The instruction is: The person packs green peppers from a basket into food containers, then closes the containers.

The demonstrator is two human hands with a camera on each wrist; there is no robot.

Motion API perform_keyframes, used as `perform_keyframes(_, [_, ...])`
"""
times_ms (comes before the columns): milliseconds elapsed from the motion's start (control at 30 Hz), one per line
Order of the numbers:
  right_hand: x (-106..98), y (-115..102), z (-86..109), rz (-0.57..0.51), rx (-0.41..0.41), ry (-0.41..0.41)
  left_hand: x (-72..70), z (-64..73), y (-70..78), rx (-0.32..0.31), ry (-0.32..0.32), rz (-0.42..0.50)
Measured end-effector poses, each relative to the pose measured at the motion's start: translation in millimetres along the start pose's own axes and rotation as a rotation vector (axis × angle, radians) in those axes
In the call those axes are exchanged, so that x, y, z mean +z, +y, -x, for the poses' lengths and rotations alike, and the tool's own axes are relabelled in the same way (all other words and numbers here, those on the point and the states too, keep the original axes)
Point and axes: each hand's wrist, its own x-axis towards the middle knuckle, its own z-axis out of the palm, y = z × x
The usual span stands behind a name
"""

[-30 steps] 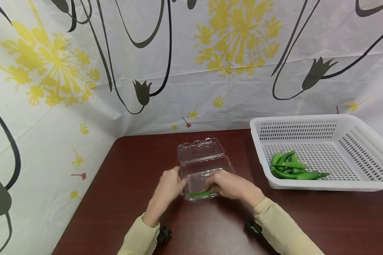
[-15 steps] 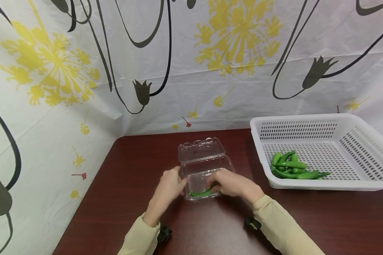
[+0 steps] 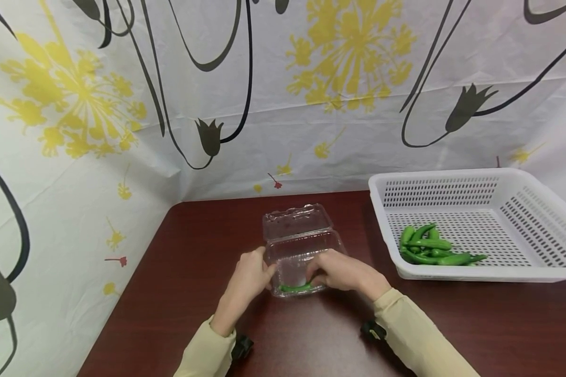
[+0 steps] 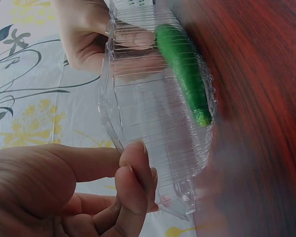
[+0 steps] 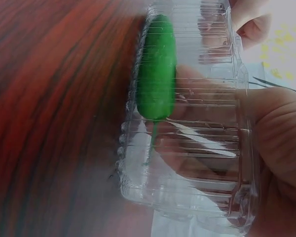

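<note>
Slender green pepper (image 3: 295, 287) lay flatter in clear plastic box (image 3: 306, 244), which left hand (image 3: 250, 275) gripped, presumably steadying; right hand (image 3: 341, 269): grip indiscernible.

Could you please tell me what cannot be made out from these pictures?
Head view: the right end of the single pepper in the clear container, hidden by the right hand.
Head view: the exact count in the pepper pile, because upper peppers cover lower ones.
Head view: the far right of the white basket, cut off by the picture's edge.
Right wrist view: whether the right hand grips the single pepper, obscured by ribbed plastic.
</note>
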Motion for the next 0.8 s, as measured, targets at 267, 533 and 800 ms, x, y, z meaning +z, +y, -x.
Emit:
perform_keyframes(267, [0.9,1.8,-0.3,-0.011,-0.005,0.006,-0.5,-0.3,-0.2,0.008,0.000,-0.019])
perform_keyframes(533, [-1.5,0.7,2.7,-0.004,-0.004,0.023,-0.1,-0.4,-0.3,0.005,-0.005,-0.012])
perform_keyframes(800, [-7.0,-5.5,4.7,0.011,0.009,0.045,-0.3,-0.3,-1.2,0.009,-0.005,-0.002])
